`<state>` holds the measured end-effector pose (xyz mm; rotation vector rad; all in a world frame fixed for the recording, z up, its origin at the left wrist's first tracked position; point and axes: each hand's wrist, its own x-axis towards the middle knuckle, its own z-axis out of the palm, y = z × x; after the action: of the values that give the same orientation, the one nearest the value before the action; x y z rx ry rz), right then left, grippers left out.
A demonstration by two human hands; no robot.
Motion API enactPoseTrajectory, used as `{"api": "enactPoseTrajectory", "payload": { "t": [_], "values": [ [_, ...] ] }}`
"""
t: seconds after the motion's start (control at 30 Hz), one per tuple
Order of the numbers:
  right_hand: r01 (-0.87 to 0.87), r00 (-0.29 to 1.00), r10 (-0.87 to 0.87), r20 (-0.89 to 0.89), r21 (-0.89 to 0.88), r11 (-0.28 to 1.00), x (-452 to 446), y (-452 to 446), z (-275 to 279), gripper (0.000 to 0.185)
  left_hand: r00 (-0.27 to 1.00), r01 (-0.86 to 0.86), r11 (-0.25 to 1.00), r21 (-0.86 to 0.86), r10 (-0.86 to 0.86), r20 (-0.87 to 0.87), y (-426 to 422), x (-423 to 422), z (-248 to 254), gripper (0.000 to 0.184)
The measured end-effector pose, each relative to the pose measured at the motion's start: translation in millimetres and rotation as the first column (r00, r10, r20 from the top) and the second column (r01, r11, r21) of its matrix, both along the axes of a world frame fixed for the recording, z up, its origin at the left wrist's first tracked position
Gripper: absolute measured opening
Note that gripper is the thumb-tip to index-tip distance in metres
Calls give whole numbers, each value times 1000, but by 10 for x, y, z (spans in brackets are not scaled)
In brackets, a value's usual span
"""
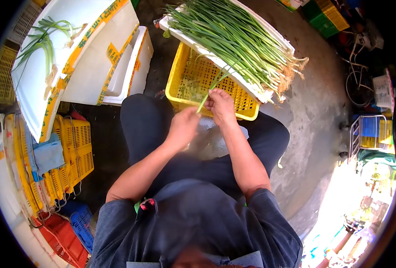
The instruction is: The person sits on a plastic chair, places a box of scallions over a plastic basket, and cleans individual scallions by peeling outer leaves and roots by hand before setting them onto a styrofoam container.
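A thin green stalk (202, 102) is between my two hands, above the near edge of the yellow basket (174, 80). My left hand (184, 125), slightly blurred, is closed around its lower end. With closed fingers, my right hand (221, 105) pinches it higher up. Many long green onions (233, 40) with pale, rooty ends at the right lie on a white foam lid (189, 42), which rests across the basket. At the upper left, a few green onions (46, 48) lie on a white foam box (32, 94).
Foam boxes (137, 67) stand left of the basket. Yellow crates (79, 152), a red crate (59, 236) and a blue crate (81, 221) are at the lower left. A metal rack (367, 129) stands at the right. Wet concrete floor (314, 116) shows beside my knee.
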<state>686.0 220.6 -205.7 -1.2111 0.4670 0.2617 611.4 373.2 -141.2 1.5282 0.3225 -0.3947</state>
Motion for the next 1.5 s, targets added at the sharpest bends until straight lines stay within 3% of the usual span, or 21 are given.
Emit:
{"api": "enactPoseTrajectory", "payload": {
  "t": [0.13,0.27,0.37,0.5,0.83,0.93,1.03,1.23,1.37,1.5],
  "values": [
    [21,999,-21,27,-18,1000,8,-19,-23,15,986,106,993,49,-112,126,37,18,-160,29],
    [26,999,-23,47,-80,996,-29,32,26,15,997,63,972,-227,-72,-32,-17,231,-228,21],
    [80,996,-73,60,-107,991,-49,66,97,13,989,-51,948,-315,5,-145,-80,308,-209,18],
    [119,990,-114,85,-45,992,-57,35,33,13,989,-68,955,-289,27,-145,-153,253,-327,17],
    [163,986,-163,23,-10,987,-46,27,89,13,993,-1,999,-38,6,122,-198,130,-615,14],
    [165,985,-170,32,111,980,-22,-25,89,15,987,13,1000,-15,-10,159,-181,132,-631,14],
    [158,984,-167,67,118,980,-9,-81,66,12,988,16,1000,-27,-11,153,-176,129,-610,14],
    [205,978,-205,-33,321,925,74,-205,98,13,989,24,1000,-7,-22,149,-167,100,-596,15],
    [260,965,-260,-46,321,911,188,-359,116,10,988,46,998,32,-50,148,-145,65,-534,14],
    [311,948,-318,-19,265,913,267,-489,286,9,994,46,998,-44,-41,101,-131,69,-405,14]
  ]
}}
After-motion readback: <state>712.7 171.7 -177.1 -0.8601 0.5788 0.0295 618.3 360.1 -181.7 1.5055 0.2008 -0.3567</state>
